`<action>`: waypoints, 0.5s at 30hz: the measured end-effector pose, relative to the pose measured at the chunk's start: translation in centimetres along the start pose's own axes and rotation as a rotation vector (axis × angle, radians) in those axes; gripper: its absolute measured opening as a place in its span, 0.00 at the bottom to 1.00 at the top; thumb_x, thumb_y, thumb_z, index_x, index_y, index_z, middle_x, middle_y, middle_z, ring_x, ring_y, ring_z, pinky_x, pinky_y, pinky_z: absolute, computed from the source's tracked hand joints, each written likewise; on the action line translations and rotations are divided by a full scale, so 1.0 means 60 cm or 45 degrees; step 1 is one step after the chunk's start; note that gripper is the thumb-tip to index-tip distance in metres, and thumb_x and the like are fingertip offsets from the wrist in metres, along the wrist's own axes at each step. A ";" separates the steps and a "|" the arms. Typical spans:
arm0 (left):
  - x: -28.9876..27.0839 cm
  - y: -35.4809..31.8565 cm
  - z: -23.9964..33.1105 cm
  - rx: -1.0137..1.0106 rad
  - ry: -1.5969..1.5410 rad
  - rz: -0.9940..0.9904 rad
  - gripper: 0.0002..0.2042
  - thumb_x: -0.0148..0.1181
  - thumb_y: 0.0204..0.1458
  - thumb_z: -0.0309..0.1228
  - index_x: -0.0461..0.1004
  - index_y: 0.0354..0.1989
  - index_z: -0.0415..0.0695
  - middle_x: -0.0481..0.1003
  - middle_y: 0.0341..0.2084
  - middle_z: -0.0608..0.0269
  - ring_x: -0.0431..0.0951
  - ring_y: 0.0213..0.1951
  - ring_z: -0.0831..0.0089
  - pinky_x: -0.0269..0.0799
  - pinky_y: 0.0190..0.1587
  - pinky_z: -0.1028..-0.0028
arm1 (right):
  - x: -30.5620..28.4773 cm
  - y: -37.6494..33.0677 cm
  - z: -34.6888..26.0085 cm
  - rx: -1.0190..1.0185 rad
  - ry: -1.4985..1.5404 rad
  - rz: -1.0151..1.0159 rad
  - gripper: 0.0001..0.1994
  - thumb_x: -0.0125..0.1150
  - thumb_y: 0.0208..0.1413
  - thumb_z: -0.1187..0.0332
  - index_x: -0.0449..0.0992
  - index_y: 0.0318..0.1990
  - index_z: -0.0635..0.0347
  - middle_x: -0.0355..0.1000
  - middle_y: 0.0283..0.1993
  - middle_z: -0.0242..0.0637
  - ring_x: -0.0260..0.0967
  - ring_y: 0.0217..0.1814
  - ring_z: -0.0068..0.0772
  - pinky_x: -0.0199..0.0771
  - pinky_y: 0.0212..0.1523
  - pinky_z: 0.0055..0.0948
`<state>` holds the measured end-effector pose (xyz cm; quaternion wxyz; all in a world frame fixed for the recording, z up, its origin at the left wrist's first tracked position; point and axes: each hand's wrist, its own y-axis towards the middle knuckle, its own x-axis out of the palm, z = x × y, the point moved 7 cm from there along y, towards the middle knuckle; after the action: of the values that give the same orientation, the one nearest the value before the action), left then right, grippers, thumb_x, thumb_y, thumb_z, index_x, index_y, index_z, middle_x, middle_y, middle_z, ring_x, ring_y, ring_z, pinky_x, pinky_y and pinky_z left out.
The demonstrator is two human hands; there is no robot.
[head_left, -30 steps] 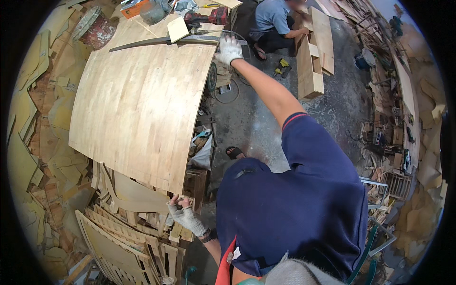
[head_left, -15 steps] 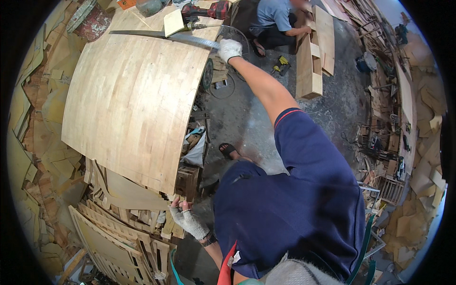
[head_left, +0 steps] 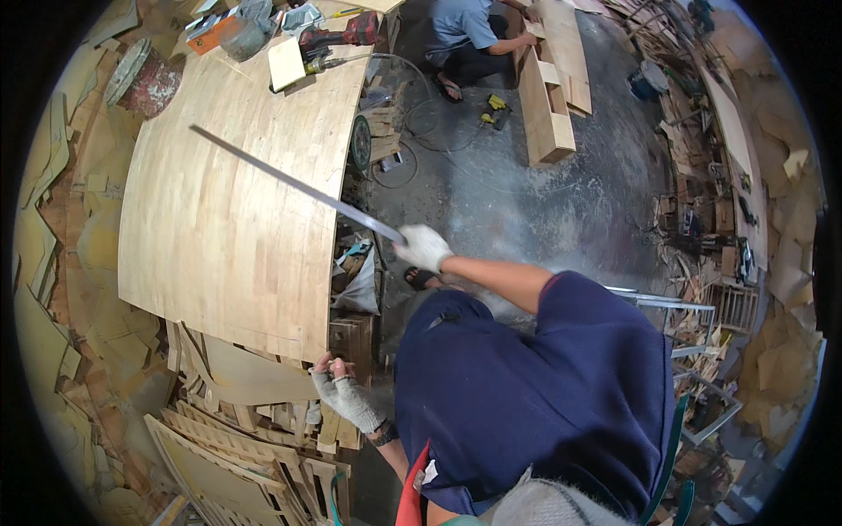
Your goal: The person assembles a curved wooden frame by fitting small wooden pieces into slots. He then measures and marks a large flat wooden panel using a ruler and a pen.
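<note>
Sawdust-grey concrete floor and heaps of offcuts surround a workbench carrying a large pale wood panel (head_left: pixel 228 219), made of glued strips, which covers most of the bench top.

A long metal straightedge (head_left: pixel 294 184) lies diagonally above the panel. Its long axis runs from the panel's upper left down toward the lower right, where it passes the panel's right edge. The right hand (head_left: pixel 424 247), in a white glove, is closed around that lower right end, so the whole length of the straightedge stretches away from the grip, up and to the left across the panel. Whether the far end rests on the wood or hangs just above it cannot be told.

The left hand (head_left: pixel 342 394), in a grey fingerless glove, is closed on the panel's near corner, well apart from the straightedge; the right hand is the only one on the tool.

At the far end of the bench lie a red power drill (head_left: pixel 338 37), a small wooden block (head_left: pixel 287 63) and a paint-stained bucket (head_left: pixel 140 74). Beyond, another person (head_left: pixel 474 39) crouches on the floor beside a long wooden box frame (head_left: pixel 548 79). Stacked slatted frames (head_left: pixel 237 465) lean below the bench.
</note>
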<state>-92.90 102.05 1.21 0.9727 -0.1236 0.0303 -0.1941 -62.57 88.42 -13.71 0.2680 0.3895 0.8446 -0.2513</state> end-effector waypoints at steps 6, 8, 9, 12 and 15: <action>-0.054 -0.020 0.010 0.079 0.046 -0.098 0.12 0.60 0.60 0.29 0.73 0.50 0.38 0.68 0.28 0.70 0.67 0.30 0.81 0.65 0.36 0.79 | 0.041 -0.321 0.205 0.306 -0.231 -0.313 0.20 0.62 0.54 0.52 0.79 0.43 0.61 0.78 0.36 0.55 0.76 0.43 0.59 0.74 0.45 0.52; -0.087 -0.022 0.011 0.127 0.108 -0.117 0.12 0.59 0.61 0.29 0.73 0.50 0.38 0.68 0.28 0.71 0.67 0.30 0.81 0.64 0.36 0.79 | 0.045 -0.414 0.271 0.464 -0.137 -0.459 0.17 0.63 0.52 0.56 0.83 0.37 0.61 0.80 0.31 0.48 0.80 0.31 0.43 0.77 0.37 0.43; -0.107 -0.025 0.009 0.138 0.120 -0.118 0.12 0.58 0.61 0.29 0.74 0.50 0.38 0.68 0.28 0.71 0.66 0.30 0.81 0.64 0.36 0.79 | 0.053 -0.450 0.294 0.549 0.004 -0.546 0.17 0.63 0.52 0.55 0.83 0.36 0.61 0.80 0.30 0.46 0.79 0.29 0.39 0.77 0.36 0.41; -0.167 -0.039 -0.004 0.158 0.118 -0.087 0.10 0.57 0.61 0.27 0.74 0.49 0.38 0.66 0.27 0.71 0.65 0.30 0.81 0.62 0.35 0.78 | 0.083 -0.507 0.301 0.636 0.224 -0.704 0.16 0.63 0.53 0.55 0.84 0.33 0.62 0.79 0.25 0.39 0.77 0.24 0.28 0.76 0.31 0.35; -0.207 -0.050 -0.017 0.144 0.050 -0.192 0.11 0.57 0.62 0.27 0.74 0.50 0.39 0.66 0.27 0.71 0.64 0.30 0.80 0.62 0.35 0.77 | 0.090 -0.456 0.242 0.426 0.255 -0.596 0.17 0.63 0.57 0.54 0.84 0.33 0.61 0.78 0.22 0.37 0.76 0.22 0.25 0.75 0.28 0.31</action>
<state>-105.60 103.91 1.11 0.9599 -0.0664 0.0290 -0.2707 -83.51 66.47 -21.91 0.0501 0.2459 0.8805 -0.4021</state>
